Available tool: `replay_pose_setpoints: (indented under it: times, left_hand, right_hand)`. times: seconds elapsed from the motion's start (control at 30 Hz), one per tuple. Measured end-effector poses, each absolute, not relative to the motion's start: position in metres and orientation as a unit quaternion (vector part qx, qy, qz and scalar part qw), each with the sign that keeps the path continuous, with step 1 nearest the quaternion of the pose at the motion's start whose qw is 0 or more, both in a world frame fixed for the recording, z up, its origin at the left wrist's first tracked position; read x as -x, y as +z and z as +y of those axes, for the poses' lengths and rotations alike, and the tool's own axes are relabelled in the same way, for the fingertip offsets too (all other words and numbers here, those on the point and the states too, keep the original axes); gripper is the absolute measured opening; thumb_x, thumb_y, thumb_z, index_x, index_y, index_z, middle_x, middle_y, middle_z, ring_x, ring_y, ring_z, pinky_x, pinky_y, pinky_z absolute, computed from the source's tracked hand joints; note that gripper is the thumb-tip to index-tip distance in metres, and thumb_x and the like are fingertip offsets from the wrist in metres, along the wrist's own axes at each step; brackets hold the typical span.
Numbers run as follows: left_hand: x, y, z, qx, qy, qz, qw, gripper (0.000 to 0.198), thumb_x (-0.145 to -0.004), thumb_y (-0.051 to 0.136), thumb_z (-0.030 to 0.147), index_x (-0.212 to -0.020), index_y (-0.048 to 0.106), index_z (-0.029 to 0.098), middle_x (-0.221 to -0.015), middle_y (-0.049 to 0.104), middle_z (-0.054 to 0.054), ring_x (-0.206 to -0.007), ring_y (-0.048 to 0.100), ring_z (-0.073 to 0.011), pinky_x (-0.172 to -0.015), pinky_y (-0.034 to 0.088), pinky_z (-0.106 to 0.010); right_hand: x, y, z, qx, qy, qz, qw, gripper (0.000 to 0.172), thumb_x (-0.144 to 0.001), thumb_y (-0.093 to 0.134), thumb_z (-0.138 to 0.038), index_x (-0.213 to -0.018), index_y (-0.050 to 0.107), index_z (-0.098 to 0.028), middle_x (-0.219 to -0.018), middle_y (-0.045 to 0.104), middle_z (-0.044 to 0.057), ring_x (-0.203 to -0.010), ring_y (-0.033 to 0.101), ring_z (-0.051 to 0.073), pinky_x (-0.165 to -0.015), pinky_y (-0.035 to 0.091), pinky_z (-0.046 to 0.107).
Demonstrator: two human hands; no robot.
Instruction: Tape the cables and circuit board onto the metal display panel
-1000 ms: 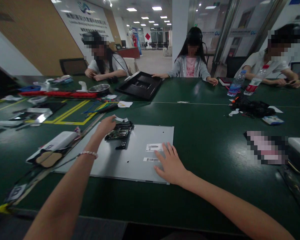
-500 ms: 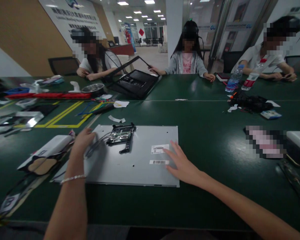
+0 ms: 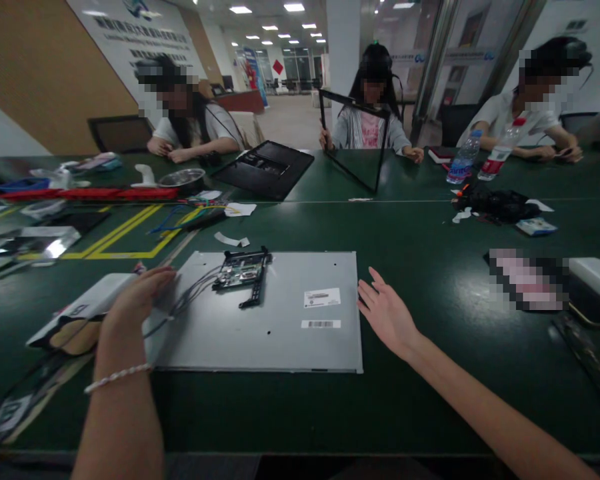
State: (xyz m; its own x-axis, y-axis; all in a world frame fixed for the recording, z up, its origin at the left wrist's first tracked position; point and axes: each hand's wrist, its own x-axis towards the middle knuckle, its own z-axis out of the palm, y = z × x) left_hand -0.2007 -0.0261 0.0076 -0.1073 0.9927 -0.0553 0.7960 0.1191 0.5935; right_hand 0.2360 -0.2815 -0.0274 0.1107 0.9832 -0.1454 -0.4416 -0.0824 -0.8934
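Observation:
A flat silver display panel (image 3: 285, 347) lies on the table before me, its metal back facing up. On its upper left part rests a circuit board (image 3: 243, 270) in a black bracket, with grey cables (image 3: 187, 297) running left from it. A white label (image 3: 322, 297) and a barcode sticker (image 3: 321, 324) are on the panel's right part. My left hand (image 3: 137, 300) is at the panel's left edge, fingers stretched forward, with a beaded bracelet on the wrist. Along the right edge, my right hand (image 3: 387, 310) is open, fingertips at or just touching the rim.
A white battery-like pack (image 3: 85, 310) with wires lies left of my left hand. Across the green table (image 3: 300, 413), a person holds up a black frame (image 3: 353, 103) beside a black back cover (image 3: 270, 167). Bottles (image 3: 464, 160), black cables (image 3: 500, 203) and a phone (image 3: 525, 280) lie right.
My right hand has moved from over the labels to the panel's right edge. My left hand has shifted left and slightly nearer. Across the table, the person has lifted the black frame off the back cover, rightward.

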Motion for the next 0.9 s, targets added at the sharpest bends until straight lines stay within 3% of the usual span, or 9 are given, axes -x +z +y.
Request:
replay_pose_setpoints:
  times: [0.13,0.23,0.43,0.73,0.9]
  left_hand:
    - [0.198,0.009,-0.029,-0.546,0.294,0.717,0.318,0.028,-0.092,0.046,0.017,-0.118,0.053,0.011,-0.088,0.069,-0.005,-0.085,0.064,-0.0126,-0.077,0.048,-0.020]
    - [0.194,0.010,-0.029,-0.481,0.338,0.709,0.390,0.028,-0.090,0.054,0.017,-0.117,0.057,0.014,-0.091,0.069,-0.005,-0.087,0.064,-0.0138,-0.074,0.047,-0.020]
    - [0.173,0.012,-0.036,-0.463,0.368,0.677,0.438,0.034,-0.087,0.055,0.009,-0.121,0.056,0.013,-0.092,0.067,-0.005,-0.080,0.062,-0.0114,-0.067,0.045,-0.017]
    - [0.152,0.012,-0.042,-0.473,0.336,0.642,0.501,0.038,-0.088,0.058,0.013,-0.126,0.052,0.015,-0.101,0.067,-0.007,-0.089,0.063,-0.0125,-0.074,0.049,-0.019]
    - [0.153,0.009,-0.039,-0.475,0.316,0.639,0.517,0.031,-0.092,0.056,0.019,-0.122,0.054,0.014,-0.099,0.068,-0.009,-0.091,0.065,-0.0147,-0.076,0.052,-0.024]
  right_hand:
    - [-0.245,-0.031,-0.284,0.369,0.621,-0.216,0.657,0.084,-0.087,0.054,-0.046,-0.154,0.004,-0.034,-0.148,0.044,0.002,-0.139,0.036,0.017,-0.116,0.025,0.043]
    - [-0.254,-0.027,-0.287,0.381,0.622,-0.204,0.653,0.084,-0.086,0.054,-0.048,-0.153,0.005,-0.036,-0.147,0.046,0.002,-0.139,0.035,0.019,-0.117,0.020,0.045]
    - [-0.267,-0.012,-0.299,0.420,0.597,-0.224,0.646,0.084,-0.086,0.050,-0.051,-0.154,0.004,-0.033,-0.146,0.046,0.005,-0.140,0.034,0.021,-0.119,0.012,0.046]
    - [-0.304,-0.019,-0.304,0.472,0.562,-0.238,0.637,0.075,-0.087,0.036,-0.060,-0.153,0.009,-0.037,-0.146,0.046,0.007,-0.138,0.037,0.025,-0.113,0.024,0.053]
    - [-0.325,-0.020,-0.306,0.486,0.569,-0.211,0.629,0.075,-0.085,0.037,-0.060,-0.152,0.014,-0.035,-0.142,0.051,0.009,-0.136,0.040,0.025,-0.113,0.027,0.051]
